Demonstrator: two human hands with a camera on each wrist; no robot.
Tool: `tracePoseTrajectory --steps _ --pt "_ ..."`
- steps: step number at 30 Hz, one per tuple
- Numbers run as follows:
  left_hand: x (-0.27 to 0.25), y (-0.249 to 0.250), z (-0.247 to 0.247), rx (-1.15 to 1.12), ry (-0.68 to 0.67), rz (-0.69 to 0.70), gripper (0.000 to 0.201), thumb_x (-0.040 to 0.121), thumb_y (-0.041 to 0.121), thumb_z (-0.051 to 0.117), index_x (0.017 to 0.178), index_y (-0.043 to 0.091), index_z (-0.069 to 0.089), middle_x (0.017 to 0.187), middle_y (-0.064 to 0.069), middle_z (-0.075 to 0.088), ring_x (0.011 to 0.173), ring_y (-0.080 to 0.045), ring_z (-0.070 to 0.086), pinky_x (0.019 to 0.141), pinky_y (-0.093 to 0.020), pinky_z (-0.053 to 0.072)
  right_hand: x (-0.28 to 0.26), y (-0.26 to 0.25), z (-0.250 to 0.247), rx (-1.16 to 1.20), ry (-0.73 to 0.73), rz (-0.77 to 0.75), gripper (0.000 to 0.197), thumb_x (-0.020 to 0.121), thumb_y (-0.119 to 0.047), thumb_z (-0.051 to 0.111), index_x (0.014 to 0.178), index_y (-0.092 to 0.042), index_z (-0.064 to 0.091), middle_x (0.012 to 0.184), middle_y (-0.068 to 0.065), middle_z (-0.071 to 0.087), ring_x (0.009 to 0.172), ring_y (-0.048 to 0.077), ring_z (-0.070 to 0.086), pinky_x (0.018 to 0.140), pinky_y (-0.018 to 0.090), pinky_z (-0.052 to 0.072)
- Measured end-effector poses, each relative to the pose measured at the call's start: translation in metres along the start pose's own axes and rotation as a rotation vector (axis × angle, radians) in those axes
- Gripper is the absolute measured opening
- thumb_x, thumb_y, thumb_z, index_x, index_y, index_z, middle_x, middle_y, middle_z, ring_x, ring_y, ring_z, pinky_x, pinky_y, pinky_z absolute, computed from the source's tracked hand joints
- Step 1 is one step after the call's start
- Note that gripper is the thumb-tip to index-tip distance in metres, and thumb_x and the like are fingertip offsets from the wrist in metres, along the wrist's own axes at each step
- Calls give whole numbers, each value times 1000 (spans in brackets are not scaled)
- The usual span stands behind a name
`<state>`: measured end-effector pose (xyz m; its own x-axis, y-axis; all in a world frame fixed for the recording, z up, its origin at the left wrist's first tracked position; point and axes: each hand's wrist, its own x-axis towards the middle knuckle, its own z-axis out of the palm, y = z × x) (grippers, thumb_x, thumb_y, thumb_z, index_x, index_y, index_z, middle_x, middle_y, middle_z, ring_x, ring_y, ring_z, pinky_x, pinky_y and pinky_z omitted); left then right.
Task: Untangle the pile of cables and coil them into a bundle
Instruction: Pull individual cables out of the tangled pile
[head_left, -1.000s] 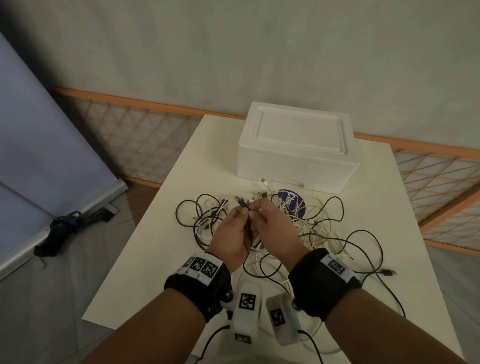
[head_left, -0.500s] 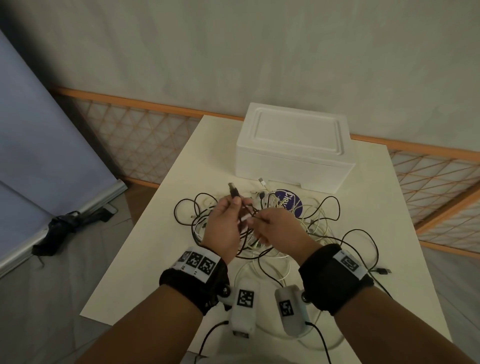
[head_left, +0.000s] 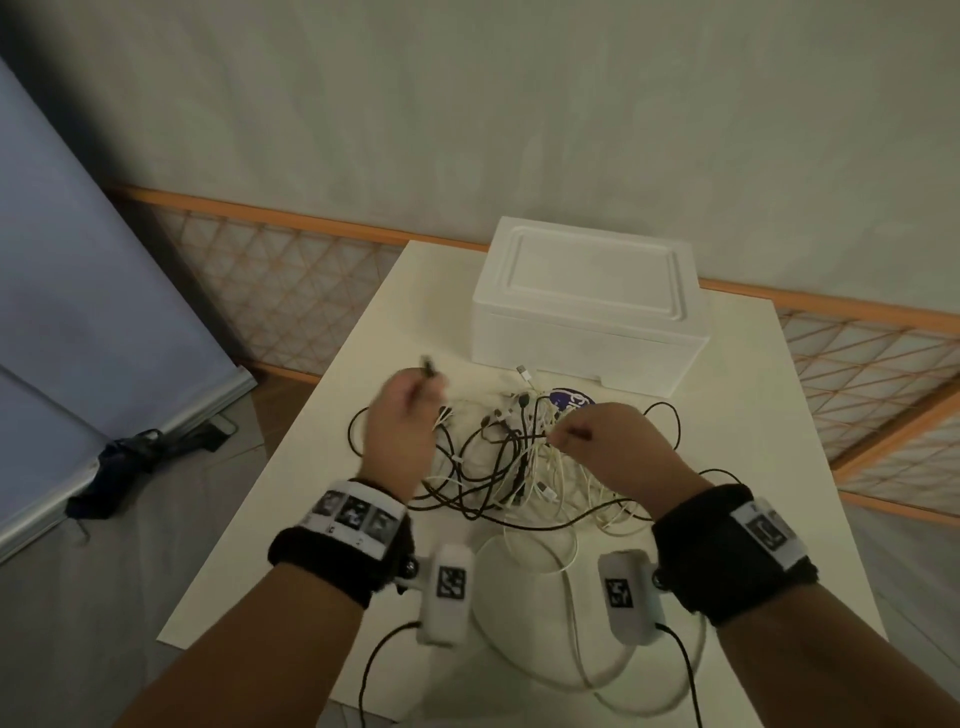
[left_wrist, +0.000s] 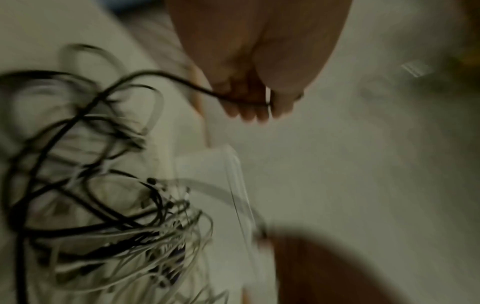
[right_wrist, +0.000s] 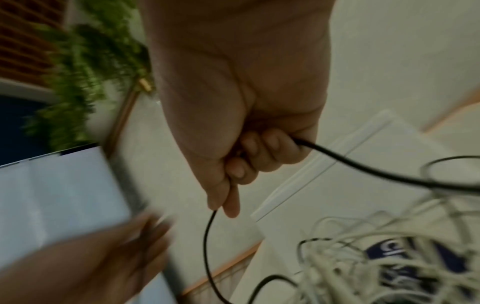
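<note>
A tangled pile of black and white cables (head_left: 514, 462) lies mid-table, in front of the white foam box. My left hand (head_left: 415, 395) is raised at the pile's left and grips a black cable (left_wrist: 182, 82) just behind its plug (head_left: 428, 366). In the left wrist view the fingers (left_wrist: 246, 111) curl round that cable. My right hand (head_left: 569, 436) is over the pile's right side. There, the right wrist view shows its fingers (right_wrist: 249, 162) curled round a black cable (right_wrist: 363, 168). The pile (left_wrist: 103, 205) is blurred in both wrist views.
A white foam box (head_left: 587, 322) stands at the back of the white table (head_left: 291, 519). A dark blue label (head_left: 571, 400) lies under the cables. Loose white cable loops (head_left: 545, 551) trail toward the near edge. A black item (head_left: 140, 452) lies on the floor at left.
The hands, close together over the pile a second ago, have drawn apart. The left went left and away with the plug end, and the right went right.
</note>
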<state>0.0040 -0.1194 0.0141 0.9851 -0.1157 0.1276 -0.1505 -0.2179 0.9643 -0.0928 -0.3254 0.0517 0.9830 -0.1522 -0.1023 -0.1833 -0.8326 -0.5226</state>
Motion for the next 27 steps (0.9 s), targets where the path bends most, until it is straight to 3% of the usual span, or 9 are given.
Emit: tracePoseTrajectory --steps 2,4,7,10,14,17,19,23,27 --pt "-17 17 24 211 -369 133 11 98 33 50 92 26 56 75 10 58 69 -5 55 65 -23 43 6 -20 6 -48 -19 -97 24 92 -34 56 82 -16 68 72 -3 63 67 13 56 63 29 41" --pt "-23 24 38 280 -465 168 12 101 29 41 99 20 49 73 9 54 64 -5 50 59 -25 40 12 -32 10 -10 -33 -142 24 90 -29 57 77 -11 66 63 -3 55 57 9 49 57 26 34" --pt "-14 14 37 292 -373 117 11 102 25 37 95 19 43 69 9 50 60 -5 46 53 -20 32 15 -33 13 171 -147 -165 12 90 -26 62 85 -23 72 50 -13 51 48 0 46 52 14 32" --pt "-7 -7 28 429 -297 108 12 102 26 37 97 17 43 67 6 49 60 -12 48 53 -27 31 16 -24 17 117 -145 -122 19 93 -31 58 98 -18 71 62 -15 53 55 -4 49 55 12 31" --pt "5 -33 6 478 -151 -28 20 102 24 37 107 8 48 76 -4 53 70 -23 50 62 -29 32 19 -4 17 28 -165 -37 20 93 -33 56 91 -17 68 72 -13 57 70 4 56 61 18 38" --pt "9 -41 -2 484 -151 -92 19 102 22 39 109 9 51 78 -4 53 73 -22 50 65 -29 33 20 -1 12 196 52 23 11 90 -27 62 89 -21 71 73 -17 62 65 -4 56 60 10 41" --pt "8 -41 -1 429 -223 -112 17 101 23 40 104 12 53 75 -3 57 71 -22 55 64 -29 39 18 -8 7 538 252 85 5 86 -20 67 82 -20 71 69 -13 64 55 0 55 53 11 44" --pt "9 -32 0 257 -302 -155 14 98 20 47 92 16 60 76 0 67 70 -12 61 70 -24 47 15 -23 -6 957 375 31 8 86 -7 65 85 -14 69 81 -2 67 64 2 58 55 13 48" --pt "14 -5 -6 136 -151 -59 14 91 26 62 80 18 68 75 2 67 67 0 55 69 -16 42 25 -26 -7 469 353 -91 16 85 -10 67 89 -25 70 81 -14 63 68 -3 57 64 8 43"
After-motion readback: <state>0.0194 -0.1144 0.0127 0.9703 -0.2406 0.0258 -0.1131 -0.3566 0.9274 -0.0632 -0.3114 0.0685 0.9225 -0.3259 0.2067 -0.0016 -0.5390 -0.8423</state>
